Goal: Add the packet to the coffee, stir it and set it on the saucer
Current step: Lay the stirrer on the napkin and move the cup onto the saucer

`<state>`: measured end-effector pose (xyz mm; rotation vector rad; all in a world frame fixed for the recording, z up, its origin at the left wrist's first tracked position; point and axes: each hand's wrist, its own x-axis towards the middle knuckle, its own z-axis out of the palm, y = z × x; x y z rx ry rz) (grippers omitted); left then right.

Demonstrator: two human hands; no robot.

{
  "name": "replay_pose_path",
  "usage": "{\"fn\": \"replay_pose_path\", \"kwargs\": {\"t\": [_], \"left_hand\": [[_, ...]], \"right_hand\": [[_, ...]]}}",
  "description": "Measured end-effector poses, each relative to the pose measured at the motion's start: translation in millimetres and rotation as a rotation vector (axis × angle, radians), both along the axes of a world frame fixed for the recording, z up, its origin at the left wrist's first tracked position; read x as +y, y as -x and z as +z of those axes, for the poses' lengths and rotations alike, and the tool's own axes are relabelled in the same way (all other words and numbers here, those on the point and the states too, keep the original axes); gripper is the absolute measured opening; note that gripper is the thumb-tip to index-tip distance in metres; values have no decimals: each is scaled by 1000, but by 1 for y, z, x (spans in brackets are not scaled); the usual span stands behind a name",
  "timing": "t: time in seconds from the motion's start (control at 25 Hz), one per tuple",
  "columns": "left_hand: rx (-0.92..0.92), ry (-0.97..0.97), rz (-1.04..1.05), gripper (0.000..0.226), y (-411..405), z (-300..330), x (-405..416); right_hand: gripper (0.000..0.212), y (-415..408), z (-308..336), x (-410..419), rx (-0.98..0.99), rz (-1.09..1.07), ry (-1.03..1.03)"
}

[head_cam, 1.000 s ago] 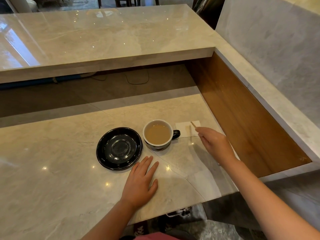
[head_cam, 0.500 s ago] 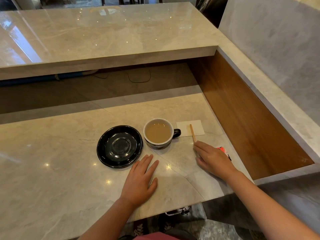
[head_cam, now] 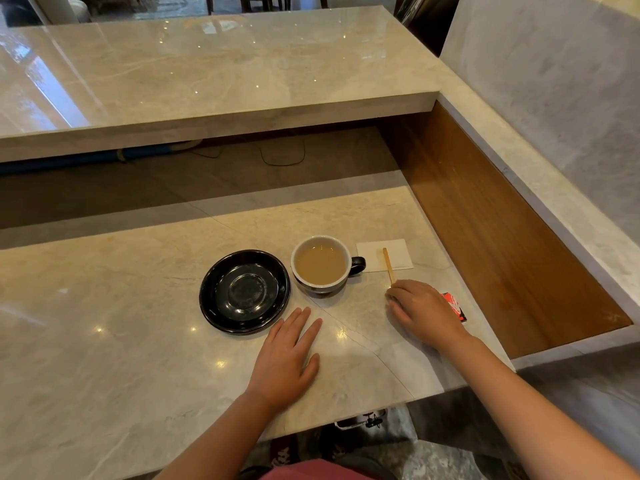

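A white-lined dark cup (head_cam: 319, 287) of milky coffee stands on the marble counter, handle to the right. Touching its left side is an empty black saucer (head_cam: 212, 306). A wooden stir stick (head_cam: 388, 263) lies half on a white napkin (head_cam: 400, 252) to the right of the cup. My right hand (head_cam: 420, 310) rests palm down with curled fingers, fingertips at the stick's near end. It covers most of a red packet (head_cam: 454, 306), which peeks out at its right side. My left hand (head_cam: 285, 358) lies flat on the counter, just in front of the saucer.
A raised marble ledge (head_cam: 221, 109) overhangs the back of the counter. A wooden side panel (head_cam: 502, 230) closes off the right. The counter's near edge (head_cam: 346, 415) runs close under my forearms.
My right hand pulled back from the napkin toward me and settled over the red packet. The stick now lies uncovered. My left hand stayed still.
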<state>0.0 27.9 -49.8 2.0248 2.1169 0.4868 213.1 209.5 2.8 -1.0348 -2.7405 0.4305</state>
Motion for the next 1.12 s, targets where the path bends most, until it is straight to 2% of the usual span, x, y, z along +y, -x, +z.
{"fn": "replay_pose_path", "kwargs": {"t": [0.16, 0.24, 0.32, 0.48, 0.56, 0.76, 1.12], "left_hand": [[-2, 8, -37, 57, 4, 1, 0], [39, 20, -77, 58, 9, 2, -1], [70, 31, -103, 59, 13, 2, -2], [59, 51, -152, 61, 21, -1, -5], [40, 56, -166, 62, 25, -1, -9], [20, 65, -185, 65, 31, 1, -19], [7, 69, -222, 69, 43, 2, -28]], "right_hand": [[20, 8, 11, 1, 48, -91, -30], [29, 22, 27, -2, 182, -157, -75], [42, 47, 46, -7, 209, -139, -60], [86, 103, 65, -13, -101, -22, 114], [96, 123, 61, -12, -233, 12, 127], [103, 151, 56, -2, -427, 53, 154], [96, 161, 61, 2, -425, 60, 116]]}}
